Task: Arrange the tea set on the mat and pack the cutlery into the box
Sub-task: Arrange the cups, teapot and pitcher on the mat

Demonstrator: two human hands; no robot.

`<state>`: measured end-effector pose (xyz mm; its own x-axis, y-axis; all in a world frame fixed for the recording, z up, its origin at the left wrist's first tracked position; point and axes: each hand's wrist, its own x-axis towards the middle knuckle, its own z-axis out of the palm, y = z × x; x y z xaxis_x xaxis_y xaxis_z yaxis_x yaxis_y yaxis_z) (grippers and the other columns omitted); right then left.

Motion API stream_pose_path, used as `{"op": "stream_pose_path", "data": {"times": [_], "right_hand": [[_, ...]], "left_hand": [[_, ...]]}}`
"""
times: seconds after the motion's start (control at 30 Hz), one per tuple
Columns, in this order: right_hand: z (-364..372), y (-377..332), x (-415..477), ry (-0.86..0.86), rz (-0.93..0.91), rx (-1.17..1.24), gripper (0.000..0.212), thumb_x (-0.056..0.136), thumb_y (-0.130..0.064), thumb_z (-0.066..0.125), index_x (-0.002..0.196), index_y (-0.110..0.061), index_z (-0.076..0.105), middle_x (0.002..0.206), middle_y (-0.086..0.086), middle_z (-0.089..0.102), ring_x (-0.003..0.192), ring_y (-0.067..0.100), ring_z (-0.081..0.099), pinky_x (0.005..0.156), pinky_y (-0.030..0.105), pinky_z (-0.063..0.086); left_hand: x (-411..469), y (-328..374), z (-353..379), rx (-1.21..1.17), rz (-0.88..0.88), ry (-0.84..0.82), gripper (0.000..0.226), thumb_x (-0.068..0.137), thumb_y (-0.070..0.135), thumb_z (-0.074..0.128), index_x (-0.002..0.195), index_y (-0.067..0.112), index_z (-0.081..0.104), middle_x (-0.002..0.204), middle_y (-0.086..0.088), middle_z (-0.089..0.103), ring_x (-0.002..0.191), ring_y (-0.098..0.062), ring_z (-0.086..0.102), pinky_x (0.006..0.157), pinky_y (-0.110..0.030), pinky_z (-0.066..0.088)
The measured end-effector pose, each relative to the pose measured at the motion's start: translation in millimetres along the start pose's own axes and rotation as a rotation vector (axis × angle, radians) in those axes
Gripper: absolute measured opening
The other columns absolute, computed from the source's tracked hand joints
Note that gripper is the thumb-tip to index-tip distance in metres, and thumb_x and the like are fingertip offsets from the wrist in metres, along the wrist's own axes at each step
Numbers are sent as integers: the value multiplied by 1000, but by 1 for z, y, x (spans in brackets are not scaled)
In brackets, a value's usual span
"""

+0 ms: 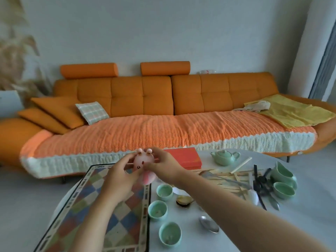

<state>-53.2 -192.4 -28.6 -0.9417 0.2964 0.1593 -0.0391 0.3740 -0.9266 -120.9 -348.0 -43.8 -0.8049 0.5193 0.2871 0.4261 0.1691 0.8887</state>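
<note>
Both hands hold a pink snail-shaped toy (141, 163) above the far edge of the patchwork mat (94, 211). My left hand (120, 176) grips it from the left and below; my right hand (160, 164) pinches it from the right. Three pale green cups (164, 192) (157, 210) (170, 234) stand in a row on the white table, just right of the mat. A green teapot (224, 157) sits at the back, a green pitcher (282, 172) and another cup (284, 190) at the right. The red box (183, 158), lid on, lies behind my right hand. Chopsticks, spoons and dark cutlery (236, 179) lie heaped between them.
A spoon (208, 223) lies by my right forearm, and a small dark dish (184, 200) sits beside the cups. An orange sofa (163, 113) with cushions and a yellow cloth runs behind the white table (309, 206). Dried grass stands at the far left.
</note>
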Motion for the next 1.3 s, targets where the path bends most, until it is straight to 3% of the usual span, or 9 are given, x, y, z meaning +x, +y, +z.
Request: {"op": "stream_pose_path", "data": {"times": [0.13, 0.33, 0.53, 0.67, 0.77, 0.87, 0.97, 1.13, 1.3], "right_hand": [[55, 14, 41, -107, 55, -18, 49, 83, -15, 69, 130, -17, 55, 117, 6, 65, 105, 21, 64, 92, 38, 54], [100, 44, 74, -179, 103, -5, 44, 86, -8, 66, 128, -14, 56, 115, 6, 66, 104, 22, 64, 90, 35, 54], [116, 69, 82, -200, 74, -113, 55, 74, -26, 78, 125, -30, 58, 114, -7, 65, 103, 11, 64, 91, 34, 55], [123, 74, 81, -234, 76, -191, 67, 66, -36, 87, 121, -35, 50, 108, -12, 62, 97, 5, 63, 77, 24, 55], [131, 76, 82, -209, 91, -249, 71, 65, -41, 87, 123, -32, 48, 107, -13, 60, 96, 6, 62, 76, 24, 54], [137, 73, 93, -217, 108, -286, 75, 70, -32, 86, 131, -29, 43, 110, -11, 59, 98, 10, 61, 74, 23, 51], [149, 67, 113, -228, 120, -310, 80, 74, -27, 84, 139, -24, 38, 114, -7, 55, 100, 15, 58, 76, 25, 47], [184, 67, 159, -178, 130, -316, 74, 78, -25, 81, 138, -19, 39, 114, -2, 55, 101, 23, 60, 87, 40, 55], [211, 64, 196, -185, 163, -238, 62, 81, -20, 77, 132, -18, 40, 110, 0, 55, 101, 23, 59, 86, 39, 52]], "left_hand": [[6, -57, -32, -18, -67, 78, 57, 69, 50, 78, 123, 51, 60, 113, 16, 69, 106, -7, 66, 89, -39, 56], [19, -109, -54, 101, -126, 62, 55, 85, 38, 73, 136, 40, 52, 124, 18, 60, 112, -2, 60, 86, -27, 55], [16, -124, -64, 241, -212, -38, 63, 88, 37, 70, 141, 47, 38, 131, 16, 55, 111, -1, 55, 77, -19, 45], [14, -128, -69, 389, -232, -107, 81, 80, 41, 76, 144, 48, 26, 133, 21, 46, 110, -4, 47, 74, -19, 40], [12, -137, -73, 684, -294, -106, 79, 81, 50, 68, 147, 34, 28, 147, 6, 40, 133, -21, 37, 96, -37, 40], [11, -150, -78, 820, -375, -152, 79, 80, 59, 62, 148, 29, 34, 154, 0, 32, 141, -27, 25, 113, -42, 27], [11, -157, -84, 768, -395, -166, 78, 79, 64, 62, 147, 33, 38, 153, 3, 29, 142, -24, 21, 114, -41, 25], [14, -159, -89, 738, -407, -196, 77, 82, 58, 63, 149, 32, 34, 154, 6, 25, 145, -21, 14, 114, -40, 23], [14, -159, -91, 744, -411, -254, 82, 83, 55, 62, 153, 32, 26, 160, 5, 15, 148, -21, 7, 115, -42, 20]]}}
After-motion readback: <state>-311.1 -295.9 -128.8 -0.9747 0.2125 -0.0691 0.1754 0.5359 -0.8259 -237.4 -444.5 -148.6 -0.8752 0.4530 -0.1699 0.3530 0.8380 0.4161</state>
